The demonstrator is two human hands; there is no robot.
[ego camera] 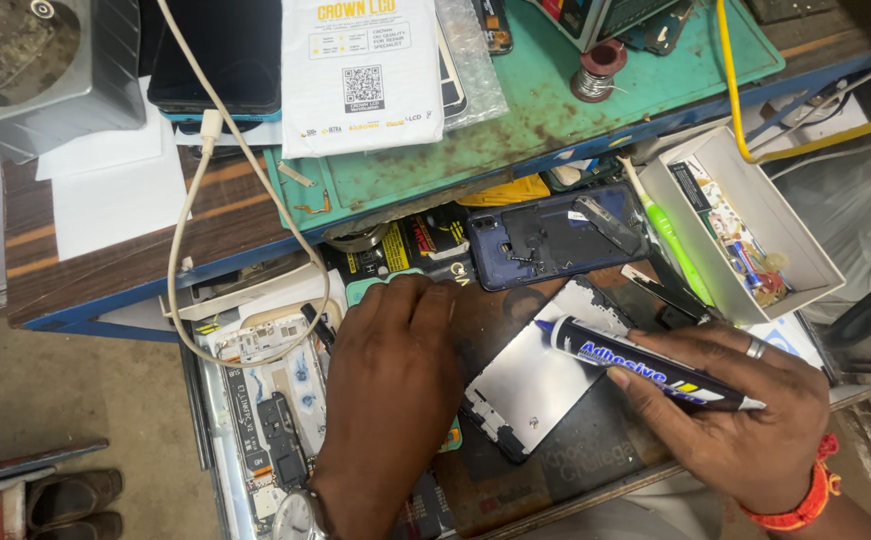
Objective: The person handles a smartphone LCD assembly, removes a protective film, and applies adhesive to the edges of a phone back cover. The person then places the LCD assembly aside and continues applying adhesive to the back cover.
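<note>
Left hand (388, 385) flat, fingers spread, pressing the mat beside the frame (536, 375), a thin silvery metal plate lying between both hands; right hand (741, 415) fingers closed on the glue tube (646, 365), dark, slim, nozzle at frame edge; glue could smear if the frame slides

Left hand (391, 375) flat, palm down; right hand (731, 405) in closed grip.
</note>
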